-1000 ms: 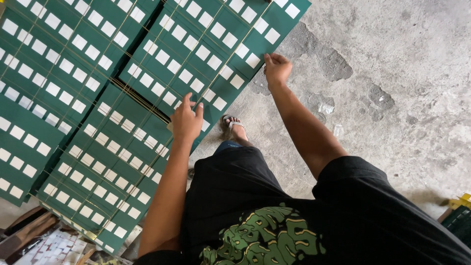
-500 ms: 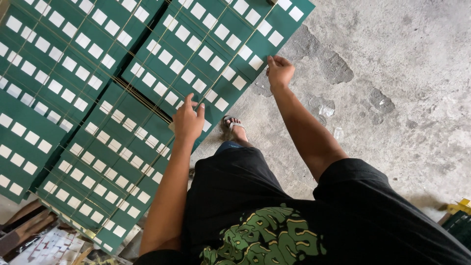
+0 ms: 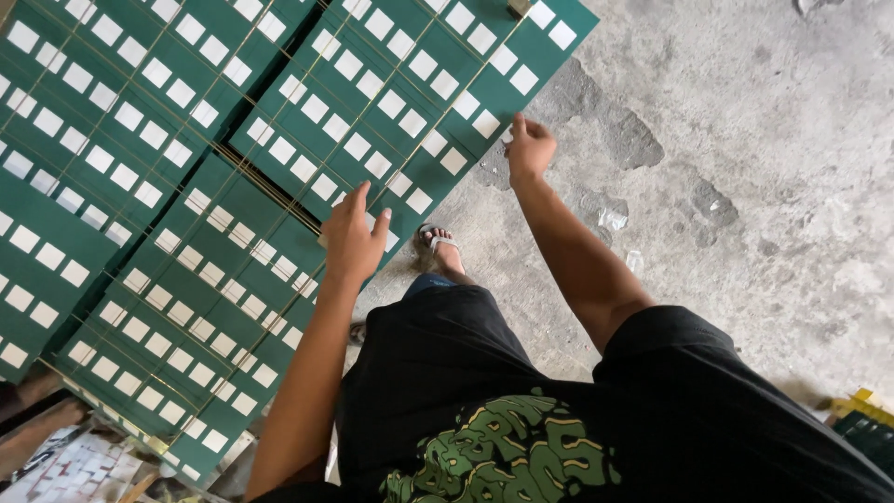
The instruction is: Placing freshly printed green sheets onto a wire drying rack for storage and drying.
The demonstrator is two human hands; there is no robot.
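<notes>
**Two hands on the near edge of a green patterned stack**

Several flat stacks of dark green sheets printed with rows of small white squares lie side by side, filling the upper left of the view. Thin pale strings or bands run across them in straight lines. The stack being handled, a green rectangular bundle with white squares [image 3: 400,102], lies at a slant, its lower right edge facing the person. Another green bundle of the same pattern [image 3: 200,307] lies just beside it, lower left, with a dark narrow gap between the two. More of the same sheets [image 3: 84,140] cover the far left.

Underfoot is a rough grey concrete floor [image 3: 745,168], stained with darker patches and a few shiny wet-looking spots. A foot in a pale sandal [image 3: 442,247] stands on it, just below the stack's edge. The person wears black clothing with a green printed pattern [image 3: 503,456]. At the lower left corner a bit of light, patterned material [image 3: 65,470] shows, too cut off to identify. At the right edge a small yellow and green object [image 3: 861,414] is partly in view.

The left hand [image 3: 354,237] rests flat on the stack's near edge, fingers stretched out and together, its grip released. The right hand [image 3: 529,149] is at the same edge further right, fingers curled; whether its grip is actually closed on the sheets cannot be told.
</notes>
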